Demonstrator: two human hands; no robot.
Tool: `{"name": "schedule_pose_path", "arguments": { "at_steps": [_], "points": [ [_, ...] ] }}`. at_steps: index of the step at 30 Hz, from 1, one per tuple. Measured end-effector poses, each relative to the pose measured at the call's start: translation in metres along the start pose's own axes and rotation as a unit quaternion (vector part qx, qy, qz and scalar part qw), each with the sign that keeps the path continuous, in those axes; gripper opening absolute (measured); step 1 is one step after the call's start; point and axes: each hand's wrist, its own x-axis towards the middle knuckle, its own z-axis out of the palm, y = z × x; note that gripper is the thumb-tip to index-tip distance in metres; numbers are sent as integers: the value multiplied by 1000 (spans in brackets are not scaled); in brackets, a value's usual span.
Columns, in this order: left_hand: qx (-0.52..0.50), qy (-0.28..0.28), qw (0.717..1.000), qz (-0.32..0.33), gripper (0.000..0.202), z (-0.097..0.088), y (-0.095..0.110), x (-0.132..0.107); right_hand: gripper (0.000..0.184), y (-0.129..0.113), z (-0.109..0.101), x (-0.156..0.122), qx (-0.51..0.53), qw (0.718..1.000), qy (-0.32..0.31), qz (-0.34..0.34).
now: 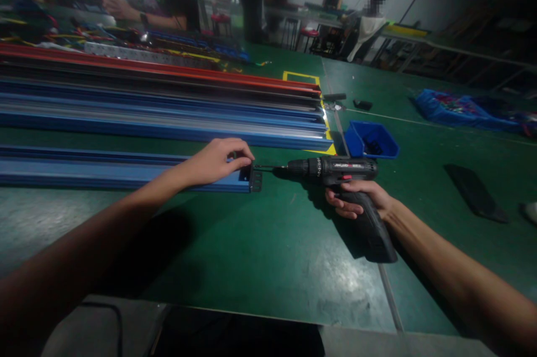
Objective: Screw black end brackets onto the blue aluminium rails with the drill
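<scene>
My right hand is wrapped round the grip of a black cordless drill, which points left with its long thin bit level. The bit's tip reaches a black end cap on the right end of a blue metal rail. My left hand rests over that rail end, thumb and forefinger closed at the top of the end cap. Whether a screw sits at the bit's tip is too small to tell.
Behind lie several long blue, black and red rails. A blue bin with small dark parts stands beyond the drill. A flat black object lies at right, and blue trays farther back. People are at the tables behind.
</scene>
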Motion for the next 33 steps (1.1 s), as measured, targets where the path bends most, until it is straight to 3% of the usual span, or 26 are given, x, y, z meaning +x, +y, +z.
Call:
{"name": "schedule_pose_path", "arguments": {
  "at_steps": [33],
  "points": [
    [2, -4, 1000, -4, 22, 1, -2, 0, 26, 0, -2, -1, 3, 1000, 16, 5]
  ]
}}
